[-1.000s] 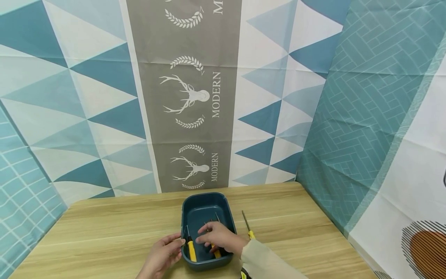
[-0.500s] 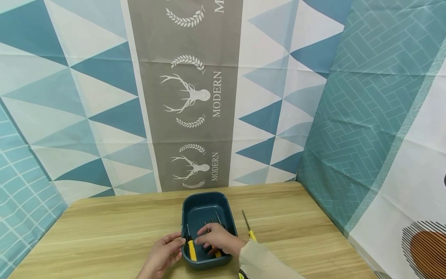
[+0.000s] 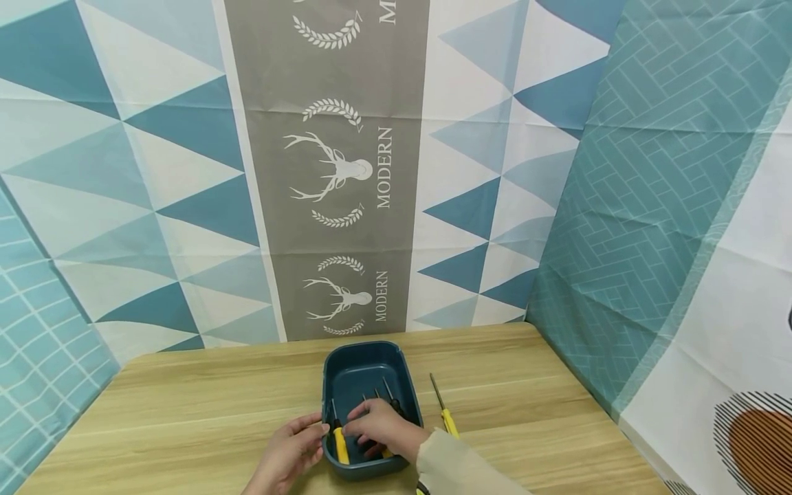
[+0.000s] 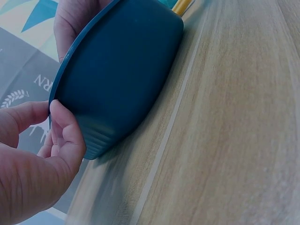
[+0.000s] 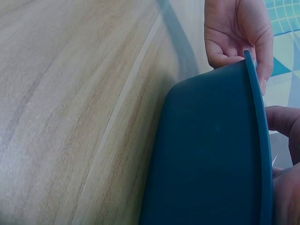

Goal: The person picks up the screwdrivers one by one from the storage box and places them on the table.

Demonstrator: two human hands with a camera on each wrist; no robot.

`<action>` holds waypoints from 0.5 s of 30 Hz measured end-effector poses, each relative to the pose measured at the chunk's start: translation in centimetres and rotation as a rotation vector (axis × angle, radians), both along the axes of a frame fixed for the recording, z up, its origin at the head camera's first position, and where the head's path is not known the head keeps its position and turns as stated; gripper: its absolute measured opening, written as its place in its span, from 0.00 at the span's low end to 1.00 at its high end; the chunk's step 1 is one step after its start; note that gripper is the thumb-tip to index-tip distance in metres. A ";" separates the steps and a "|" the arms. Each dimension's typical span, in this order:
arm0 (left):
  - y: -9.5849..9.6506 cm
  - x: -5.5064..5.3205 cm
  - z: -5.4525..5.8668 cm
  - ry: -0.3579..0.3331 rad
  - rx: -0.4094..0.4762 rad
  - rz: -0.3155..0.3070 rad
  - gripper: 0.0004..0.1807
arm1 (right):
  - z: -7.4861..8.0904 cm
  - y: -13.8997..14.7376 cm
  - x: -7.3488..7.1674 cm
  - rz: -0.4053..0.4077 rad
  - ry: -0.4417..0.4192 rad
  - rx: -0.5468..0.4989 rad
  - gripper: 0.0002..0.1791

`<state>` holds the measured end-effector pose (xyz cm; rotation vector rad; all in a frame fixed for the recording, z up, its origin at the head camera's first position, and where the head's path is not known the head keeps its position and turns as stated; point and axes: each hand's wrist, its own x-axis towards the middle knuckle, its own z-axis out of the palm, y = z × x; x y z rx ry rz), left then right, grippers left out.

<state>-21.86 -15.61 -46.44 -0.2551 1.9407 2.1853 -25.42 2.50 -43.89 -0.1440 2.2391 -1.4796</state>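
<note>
A dark blue tray lies on the table. My left hand pinches its left rim between thumb and fingers, as the left wrist view shows from beside the tray wall. Inside, a screwdriver with a yellow and black handle lies along the left side. My right hand reaches into the tray with loosely bent fingers, thumb and forefinger apart, close beside that handle. Several more screwdrivers lie under and past it, their handles partly hidden. In the right wrist view, the tray wall covers most of the right hand.
To the right of the tray, a screwdriver with a yellow handle lies on the wooden table. A black and yellow object shows partly beneath the right sleeve. Patterned cloth hangs behind the table.
My right hand has shifted slightly left, toward the screwdriver on the tray's left side, uncovering more of the black handles on the right. The left hand and the tray stay in place.
</note>
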 end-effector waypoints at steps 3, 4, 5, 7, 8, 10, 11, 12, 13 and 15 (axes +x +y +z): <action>-0.1 0.0 -0.1 0.010 0.007 -0.009 0.34 | 0.0 -0.2 0.0 -0.006 -0.009 0.000 0.12; -0.1 0.0 -0.1 0.011 0.007 -0.009 0.34 | 0.0 -0.3 0.0 -0.008 -0.012 0.001 0.12; -0.1 0.0 -0.1 0.010 0.009 -0.010 0.34 | 0.0 -0.3 0.0 -0.009 -0.016 0.003 0.12; -0.1 -0.1 -0.2 0.009 0.013 -0.012 0.34 | 0.0 -0.4 0.1 -0.013 -0.023 0.005 0.11; -0.1 -0.1 -0.2 0.008 0.014 -0.012 0.34 | 0.0 -0.5 0.1 -0.014 -0.025 0.008 0.11; -0.1 -0.1 -0.2 0.008 0.018 -0.014 0.34 | -0.1 -0.7 0.1 -0.017 -0.024 0.016 0.11; -0.1 -0.1 -0.2 0.008 0.019 -0.015 0.34 | -0.2 -0.7 0.1 -0.020 -0.023 0.019 0.10; -0.1 -0.1 -0.2 0.008 0.018 -0.016 0.34 | -0.2 -0.8 0.1 -0.021 -0.020 0.021 0.10; -0.1 -0.1 -0.2 0.010 0.019 -0.014 0.34 | -0.2 -0.9 0.1 -0.023 -0.017 0.023 0.10; -0.1 -0.1 -0.3 0.011 0.021 -0.014 0.34 | -0.3 -1.0 0.2 -0.026 -0.013 0.024 0.10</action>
